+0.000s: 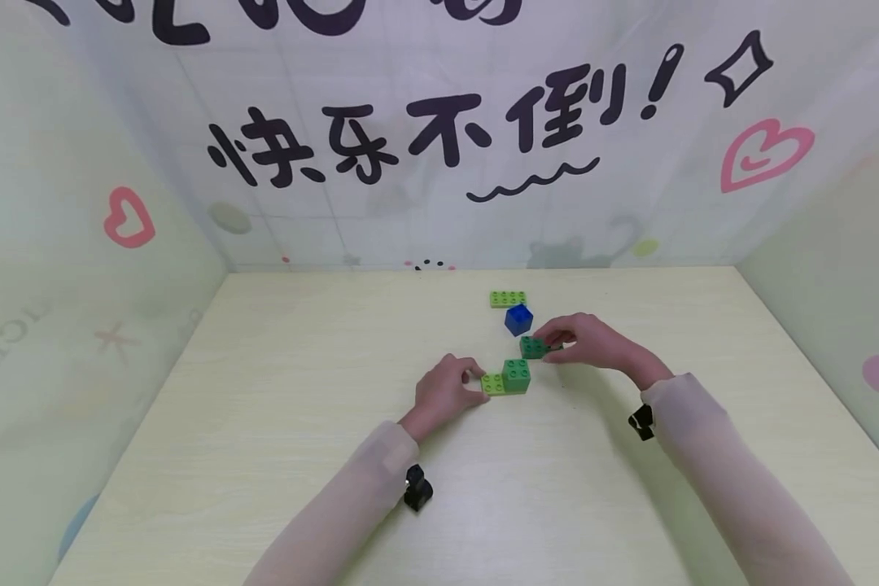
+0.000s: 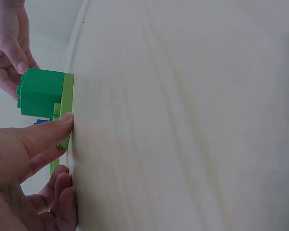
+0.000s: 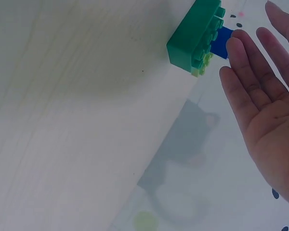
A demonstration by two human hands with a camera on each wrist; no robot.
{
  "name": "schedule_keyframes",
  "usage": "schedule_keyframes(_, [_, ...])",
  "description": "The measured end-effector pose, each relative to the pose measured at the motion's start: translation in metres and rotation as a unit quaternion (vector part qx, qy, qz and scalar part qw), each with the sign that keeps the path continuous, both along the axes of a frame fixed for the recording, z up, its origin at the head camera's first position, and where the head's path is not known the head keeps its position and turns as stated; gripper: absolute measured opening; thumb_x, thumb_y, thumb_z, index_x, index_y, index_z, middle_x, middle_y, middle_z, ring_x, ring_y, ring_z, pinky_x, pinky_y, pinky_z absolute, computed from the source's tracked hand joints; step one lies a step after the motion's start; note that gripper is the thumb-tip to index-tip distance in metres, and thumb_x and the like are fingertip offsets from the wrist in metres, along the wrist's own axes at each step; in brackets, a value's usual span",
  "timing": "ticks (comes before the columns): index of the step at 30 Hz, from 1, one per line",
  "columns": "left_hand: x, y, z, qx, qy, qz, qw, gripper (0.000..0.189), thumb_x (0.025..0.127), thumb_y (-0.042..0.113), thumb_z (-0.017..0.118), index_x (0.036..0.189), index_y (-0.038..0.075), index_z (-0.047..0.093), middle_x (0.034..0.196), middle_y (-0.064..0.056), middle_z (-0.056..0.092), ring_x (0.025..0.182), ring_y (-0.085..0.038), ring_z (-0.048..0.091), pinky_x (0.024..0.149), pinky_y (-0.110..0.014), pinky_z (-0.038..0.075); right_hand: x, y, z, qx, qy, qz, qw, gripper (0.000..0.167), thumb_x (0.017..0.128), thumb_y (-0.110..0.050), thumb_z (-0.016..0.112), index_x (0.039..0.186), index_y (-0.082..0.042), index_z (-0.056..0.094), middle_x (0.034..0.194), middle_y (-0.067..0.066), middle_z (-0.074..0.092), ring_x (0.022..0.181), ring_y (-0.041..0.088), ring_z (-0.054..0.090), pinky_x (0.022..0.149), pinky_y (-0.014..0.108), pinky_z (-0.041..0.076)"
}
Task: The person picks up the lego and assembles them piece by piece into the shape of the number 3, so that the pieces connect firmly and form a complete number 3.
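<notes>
My left hand (image 1: 443, 392) pinches the left end of a lime-green toy building plate (image 1: 492, 384) between thumb and finger, low on the table. A green square brick (image 1: 516, 376) sits on the plate's right end; in the left wrist view the thumb (image 2: 53, 132) lies along the plate's edge. Just behind and to the right, a longer dark green brick (image 1: 532, 347) rests on the table, studs up. My right hand (image 1: 593, 342) hovers at its right end. In the right wrist view its fingers (image 3: 253, 79) are extended, with a gap between them and the dark green brick (image 3: 190, 43).
Behind the dark green brick stands a blue block (image 1: 518, 320), turned at an angle. Farther back lies another lime-green plate (image 1: 508, 299). The pale wooden table (image 1: 322, 366) meets a printed cloth wall (image 1: 410, 228) at its back edge.
</notes>
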State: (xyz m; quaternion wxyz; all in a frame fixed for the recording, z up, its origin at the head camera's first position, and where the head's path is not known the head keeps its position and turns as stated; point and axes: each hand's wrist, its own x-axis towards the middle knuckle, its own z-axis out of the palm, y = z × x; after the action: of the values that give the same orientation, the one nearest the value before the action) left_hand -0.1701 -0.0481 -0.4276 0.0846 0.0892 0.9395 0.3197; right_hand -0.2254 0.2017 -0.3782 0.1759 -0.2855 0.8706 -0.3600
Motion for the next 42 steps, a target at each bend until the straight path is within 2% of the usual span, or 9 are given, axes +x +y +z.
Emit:
schedule_keyframes(5, [0.000,-0.001,0.000,0.002,0.000,0.000,1.0000,0.033,0.072,0.026,0.078,0.103,0.018,0.068,0.084,0.001,0.050,0.072,-0.013,0.047,0.058,-0.028,0.035,-0.005,0.005,-0.001,0.001,0.012,-0.012,0.9999,0.038,0.083,-0.011,0.068,0.116,0.004,0.058,0.108,0.018,0.061,0.097,0.029,0.059,0.088,0.047,0.042])
schedule_keyframes(8, [0.000,-0.001,-0.001,0.003,0.000,0.000,1.0000,0.033,0.072,0.026,0.078,0.103,0.018,0.068,0.084,0.001,0.050,0.072,-0.013,0.047,0.058,-0.028,0.035,-0.007,0.008,-0.003,0.004,0.012,-0.019,0.9997,0.039,0.084,-0.012,0.067,0.117,0.005,0.057,0.108,0.018,0.061,0.097,0.029,0.059,0.086,0.045,0.044])
schedule_keyframes(18, [0.001,-0.001,-0.002,0.006,0.008,-0.001,0.9999,0.033,0.072,0.026,0.078,0.102,0.018,0.068,0.083,0.002,0.050,0.070,-0.013,0.047,0.057,-0.028,0.035,-0.012,0.015,-0.011,0.015,0.018,-0.045,0.9987,0.039,0.083,-0.009,0.066,0.118,0.005,0.057,0.113,0.020,0.059,0.103,0.033,0.054,0.087,0.044,0.043])
schedule_keyframes(27, [0.001,-0.002,-0.003,0.007,0.007,0.000,0.9999,0.033,0.072,0.026,0.078,0.102,0.018,0.068,0.082,0.002,0.049,0.071,-0.013,0.047,0.057,-0.028,0.035,-0.017,0.018,-0.018,0.018,0.004,-0.064,0.9978,0.040,0.083,-0.009,0.067,0.118,0.005,0.057,0.114,0.020,0.058,0.104,0.033,0.054,0.086,0.043,0.043])
schedule_keyframes(42, [-0.001,-0.001,-0.004,0.006,0.004,-0.001,1.0000,0.034,0.072,0.026,0.078,0.103,0.018,0.068,0.083,0.003,0.049,0.073,-0.012,0.047,0.058,-0.027,0.036,-0.026,0.019,-0.032,0.026,-0.008,-0.065,0.9975,0.040,0.080,-0.010,0.070,0.116,0.005,0.059,0.112,0.019,0.059,0.100,0.030,0.055,0.085,0.042,0.044])
